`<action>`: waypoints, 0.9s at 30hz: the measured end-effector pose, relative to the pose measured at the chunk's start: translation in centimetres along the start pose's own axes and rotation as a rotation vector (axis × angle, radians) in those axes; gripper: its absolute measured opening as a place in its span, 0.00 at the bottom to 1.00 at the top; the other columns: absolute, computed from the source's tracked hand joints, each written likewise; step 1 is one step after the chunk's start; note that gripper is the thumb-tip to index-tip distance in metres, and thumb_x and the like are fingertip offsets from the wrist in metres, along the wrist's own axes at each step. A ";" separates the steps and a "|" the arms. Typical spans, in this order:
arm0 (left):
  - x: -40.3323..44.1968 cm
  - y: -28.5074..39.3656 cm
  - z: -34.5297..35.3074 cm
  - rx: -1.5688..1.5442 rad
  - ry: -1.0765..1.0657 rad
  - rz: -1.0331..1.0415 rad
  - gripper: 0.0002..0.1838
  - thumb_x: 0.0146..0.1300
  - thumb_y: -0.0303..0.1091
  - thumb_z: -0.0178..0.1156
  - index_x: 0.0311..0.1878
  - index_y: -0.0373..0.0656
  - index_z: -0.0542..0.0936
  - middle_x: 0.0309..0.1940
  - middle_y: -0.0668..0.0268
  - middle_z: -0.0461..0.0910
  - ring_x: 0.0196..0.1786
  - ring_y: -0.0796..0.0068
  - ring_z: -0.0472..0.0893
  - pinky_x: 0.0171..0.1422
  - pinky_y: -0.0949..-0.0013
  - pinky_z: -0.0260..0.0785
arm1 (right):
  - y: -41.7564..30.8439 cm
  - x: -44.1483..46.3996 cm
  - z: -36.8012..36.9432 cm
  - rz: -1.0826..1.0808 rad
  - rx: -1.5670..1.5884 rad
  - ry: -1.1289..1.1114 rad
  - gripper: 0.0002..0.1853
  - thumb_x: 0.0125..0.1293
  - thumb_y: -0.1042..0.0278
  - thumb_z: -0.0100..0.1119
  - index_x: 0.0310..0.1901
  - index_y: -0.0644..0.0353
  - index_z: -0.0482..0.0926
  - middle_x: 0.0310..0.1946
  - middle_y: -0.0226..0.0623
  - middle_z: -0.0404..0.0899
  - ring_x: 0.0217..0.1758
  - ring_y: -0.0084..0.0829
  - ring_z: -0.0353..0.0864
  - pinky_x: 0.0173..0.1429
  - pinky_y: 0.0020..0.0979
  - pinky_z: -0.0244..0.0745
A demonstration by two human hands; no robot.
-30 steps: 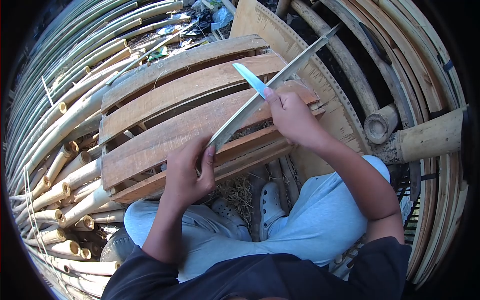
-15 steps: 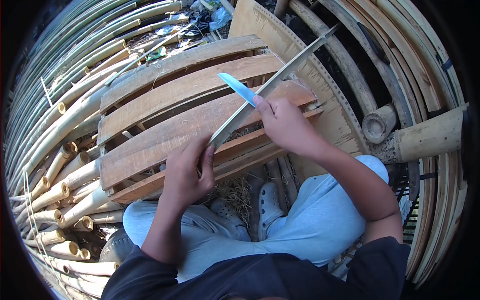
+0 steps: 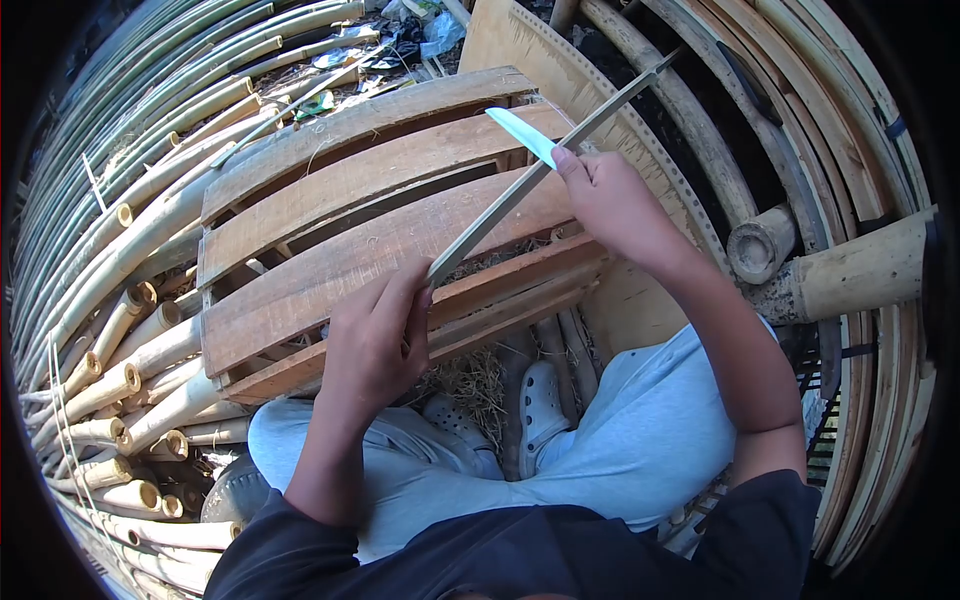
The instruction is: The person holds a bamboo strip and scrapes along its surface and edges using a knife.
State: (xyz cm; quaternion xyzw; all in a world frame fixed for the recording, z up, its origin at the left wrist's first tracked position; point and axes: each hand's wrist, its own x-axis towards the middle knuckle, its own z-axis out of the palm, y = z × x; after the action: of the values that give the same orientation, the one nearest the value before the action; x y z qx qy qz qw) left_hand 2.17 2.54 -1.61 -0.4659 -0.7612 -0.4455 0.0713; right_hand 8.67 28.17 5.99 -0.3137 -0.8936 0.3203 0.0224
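Observation:
A long, narrow bamboo strip (image 3: 500, 208) slants from lower left to upper right above a slatted wooden crate (image 3: 330, 235). My left hand (image 3: 375, 330) is closed around its lower end. In my right hand (image 3: 615, 200) is a knife (image 3: 520, 134); its pale, shiny blade crosses the strip, the tip pointing up and left. The fingers hide the knife's handle. My right thumb presses near the blade's base, close beside the strip. The strip's far end reaches past the crate over a curved plywood sheet.
Stacked bamboo poles (image 3: 130, 380) fill the left side. On the right lie long wooden strips (image 3: 850, 120) and a thick bamboo post (image 3: 860, 270). The plywood sheet (image 3: 640, 160) stands behind the crate. Shavings (image 3: 470, 390) lie between my clog-covered feet.
My right hand and the knife have slid up and right along the bamboo strip, away from my left hand. The left hand keeps its grip, barely moved.

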 end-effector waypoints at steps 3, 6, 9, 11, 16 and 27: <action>-0.1 -0.5 0.2 0.016 0.026 -0.001 0.15 0.64 0.20 0.63 0.54 0.37 0.81 0.33 0.53 0.84 0.33 0.52 0.85 0.37 0.56 0.75 | -0.2 -2.6 3.0 -0.197 -0.037 -0.066 0.33 0.82 0.47 0.44 0.32 0.72 0.82 0.21 0.57 0.79 0.29 0.53 0.84 0.38 0.48 0.75; 0.2 -0.5 -0.1 0.069 0.037 0.028 0.15 0.64 0.20 0.64 0.54 0.38 0.82 0.33 0.55 0.84 0.32 0.53 0.85 0.35 0.57 0.75 | -0.7 -0.1 -0.7 -0.083 -0.135 -0.008 0.31 0.82 0.49 0.46 0.35 0.72 0.84 0.25 0.58 0.81 0.31 0.54 0.84 0.42 0.49 0.76; 0.1 -0.1 -0.1 0.128 0.043 0.058 0.16 0.63 0.21 0.66 0.55 0.39 0.82 0.33 0.55 0.84 0.31 0.54 0.85 0.33 0.58 0.75 | 0.5 0.4 -0.6 -0.084 -0.151 0.014 0.29 0.81 0.50 0.47 0.36 0.71 0.84 0.26 0.55 0.82 0.31 0.53 0.84 0.41 0.48 0.77; 0.0 -0.5 0.1 0.129 0.059 0.069 0.17 0.62 0.21 0.66 0.55 0.39 0.82 0.33 0.55 0.84 0.31 0.55 0.85 0.33 0.59 0.75 | 0.8 -0.1 0.7 -0.238 -0.186 0.129 0.30 0.81 0.50 0.47 0.35 0.71 0.84 0.25 0.56 0.81 0.30 0.53 0.83 0.40 0.47 0.77; 0.0 -0.3 0.1 0.144 0.068 0.112 0.20 0.60 0.20 0.65 0.57 0.39 0.82 0.35 0.55 0.85 0.31 0.55 0.85 0.33 0.60 0.75 | 0.4 1.0 -1.3 -0.068 -0.138 0.020 0.29 0.81 0.49 0.48 0.35 0.71 0.84 0.25 0.55 0.81 0.29 0.52 0.82 0.39 0.46 0.76; -0.2 0.2 0.4 0.066 -0.006 0.079 0.23 0.60 0.13 0.61 0.59 0.37 0.81 0.32 0.56 0.85 0.32 0.60 0.88 0.35 0.63 0.78 | -0.4 -0.7 0.4 -0.155 -0.116 -0.067 0.30 0.82 0.49 0.47 0.33 0.70 0.82 0.20 0.49 0.77 0.24 0.41 0.76 0.38 0.42 0.74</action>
State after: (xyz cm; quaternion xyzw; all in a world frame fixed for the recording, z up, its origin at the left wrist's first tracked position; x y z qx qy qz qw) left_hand 2.56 2.75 -1.84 -0.4942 -0.7568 -0.4155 0.1016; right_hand 8.96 27.29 6.02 -0.2337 -0.9324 0.2756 -0.0008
